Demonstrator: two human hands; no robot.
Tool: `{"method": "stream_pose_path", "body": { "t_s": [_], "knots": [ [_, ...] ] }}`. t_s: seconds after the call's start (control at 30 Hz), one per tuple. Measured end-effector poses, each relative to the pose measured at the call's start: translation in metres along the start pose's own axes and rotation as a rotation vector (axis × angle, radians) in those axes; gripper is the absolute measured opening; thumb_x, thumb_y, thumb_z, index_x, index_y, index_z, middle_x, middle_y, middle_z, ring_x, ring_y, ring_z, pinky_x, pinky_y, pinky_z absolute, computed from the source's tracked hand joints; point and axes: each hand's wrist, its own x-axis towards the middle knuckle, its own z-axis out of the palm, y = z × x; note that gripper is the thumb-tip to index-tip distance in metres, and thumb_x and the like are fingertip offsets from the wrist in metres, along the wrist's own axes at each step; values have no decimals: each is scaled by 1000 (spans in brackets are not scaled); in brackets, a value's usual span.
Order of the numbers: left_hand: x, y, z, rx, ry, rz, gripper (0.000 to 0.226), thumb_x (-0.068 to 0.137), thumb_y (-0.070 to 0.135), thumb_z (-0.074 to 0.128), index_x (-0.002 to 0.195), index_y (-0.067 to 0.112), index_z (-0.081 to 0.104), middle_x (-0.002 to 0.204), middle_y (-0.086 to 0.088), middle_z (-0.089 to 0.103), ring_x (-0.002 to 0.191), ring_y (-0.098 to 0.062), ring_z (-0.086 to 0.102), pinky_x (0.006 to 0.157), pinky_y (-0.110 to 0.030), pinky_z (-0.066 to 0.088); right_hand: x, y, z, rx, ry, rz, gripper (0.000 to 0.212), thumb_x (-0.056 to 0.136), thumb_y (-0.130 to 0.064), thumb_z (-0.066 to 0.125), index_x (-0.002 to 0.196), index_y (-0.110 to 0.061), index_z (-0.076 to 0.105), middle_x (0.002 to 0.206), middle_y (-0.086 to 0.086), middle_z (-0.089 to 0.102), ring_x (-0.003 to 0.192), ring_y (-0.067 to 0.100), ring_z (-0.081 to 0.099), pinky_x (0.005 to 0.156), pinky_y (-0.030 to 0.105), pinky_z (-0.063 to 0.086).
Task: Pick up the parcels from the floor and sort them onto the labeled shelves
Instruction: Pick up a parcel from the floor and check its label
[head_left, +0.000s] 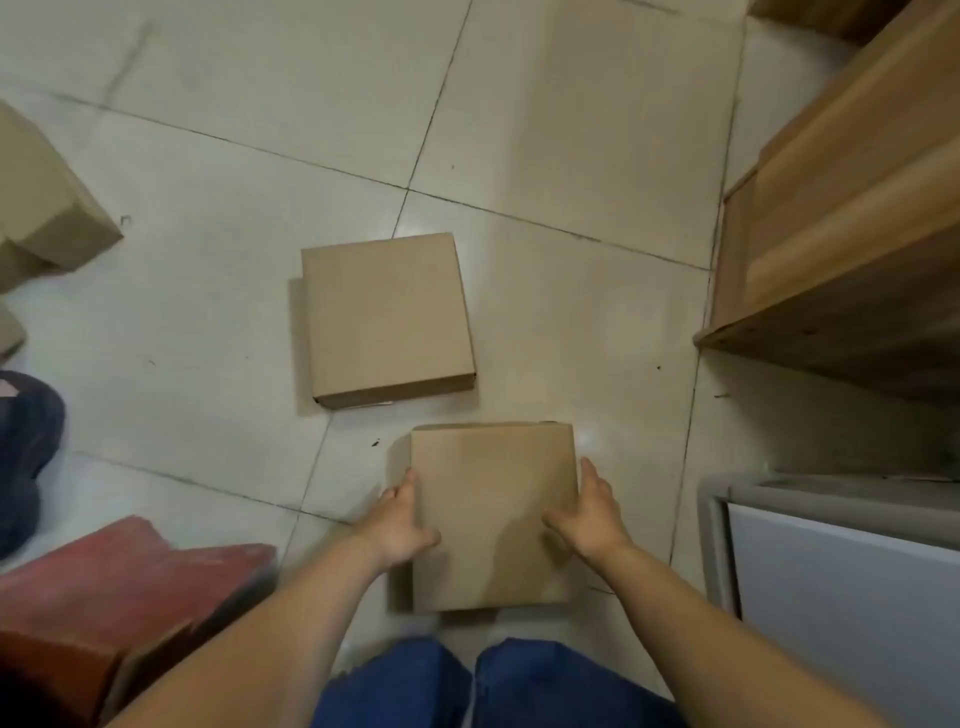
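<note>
A plain brown cardboard parcel (491, 499) lies flat on the tiled floor just in front of my knees. My left hand (402, 522) grips its left edge and my right hand (592, 517) grips its right edge, thumbs on top. A second brown parcel (387, 317) lies on the floor a little farther off and to the left, untouched. The wooden shelf unit (852, 218) stands at the right; no labels show on it from here.
More cardboard boxes (47, 208) sit at the far left edge. A red box (119, 577) lies at the lower left, with a dark shoe (26, 447) above it. A grey-white panel (841, 582) stands at the lower right beneath the shelf.
</note>
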Motion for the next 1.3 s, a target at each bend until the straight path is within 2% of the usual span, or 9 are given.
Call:
{"method": "stream_pose_path", "body": {
  "t_s": [0.13, 0.2, 0.3, 0.5, 0.8, 0.97, 1.1, 1.17, 1.3],
  "knots": [
    [24, -3, 14, -458, -50, -85, 106, 75, 12, 69, 148, 15, -9, 142, -13, 39, 126, -29, 42, 104, -31, 37, 26, 10, 14, 324, -61, 175, 100, 77, -29, 68, 149, -17, -1, 152, 13, 24, 133, 35, 36, 107, 44, 36],
    [28, -3, 20, -583, -83, -134, 100, 78, 5, 64, 148, 14, -7, 141, -11, 41, 125, -27, 43, 105, -31, 36, 29, 14, 21, 442, -110, 246, 85, 78, -33, 64, 146, -14, 17, 141, 14, 41, 119, 34, 49, 98, 43, 44],
    [23, 0, 18, -639, -125, -154, 95, 79, 10, 58, 148, 22, -7, 149, -8, 33, 132, -26, 35, 112, -35, 28, 23, 11, 18, 559, -100, 269, 50, 88, -29, 56, 130, -10, 36, 119, 12, 53, 101, 30, 55, 82, 38, 46],
    [-39, 24, -15, -723, -109, -87, 83, 86, 6, 46, 148, 30, -3, 153, -4, 26, 135, -26, 31, 114, -42, 22, -32, -16, -27, 626, -87, 213, 46, 93, -27, 49, 133, -13, 34, 114, 9, 50, 91, 23, 51, 75, 36, 41],
    [-198, 87, -110, -812, -76, 36, 79, 88, 20, 48, 145, 44, -1, 154, 4, 24, 134, -23, 33, 113, -49, 23, -173, -89, -146, 604, -36, 78, 51, 93, -26, 51, 138, -15, 31, 123, 6, 48, 104, 25, 46, 87, 38, 38],
    [-300, 131, -164, -869, 6, 121, 73, 93, 15, 46, 147, 37, 2, 155, 2, 20, 135, -19, 32, 113, -40, 21, -266, -135, -213, 629, 34, -24, 46, 90, -18, 56, 131, -17, 36, 125, 7, 52, 108, 25, 50, 95, 38, 42],
    [-374, 155, -200, -904, 76, 202, 67, 94, 14, 44, 147, 35, 9, 155, 1, 22, 134, -17, 34, 110, -35, 26, -334, -164, -257, 674, 34, -91, 43, 89, -17, 56, 127, -17, 37, 123, 7, 53, 113, 28, 51, 103, 50, 40],
    [-411, 166, -216, -931, 114, 244, 63, 95, 10, 41, 147, 32, 12, 156, 0, 19, 137, -18, 31, 102, -31, 29, -369, -175, -277, 677, 21, -139, 37, 91, -19, 55, 123, -20, 37, 124, 6, 50, 113, 25, 49, 105, 47, 38],
    [-486, 184, -239, -971, 195, 325, 57, 98, 11, 36, 148, 24, 13, 156, 1, 15, 139, -17, 26, 94, -28, 27, -428, -191, -307, 723, -4, -162, 66, 92, -37, 52, 147, -24, 18, 150, 5, 34, 131, 29, 39, 107, 50, 34]
  ]
}}
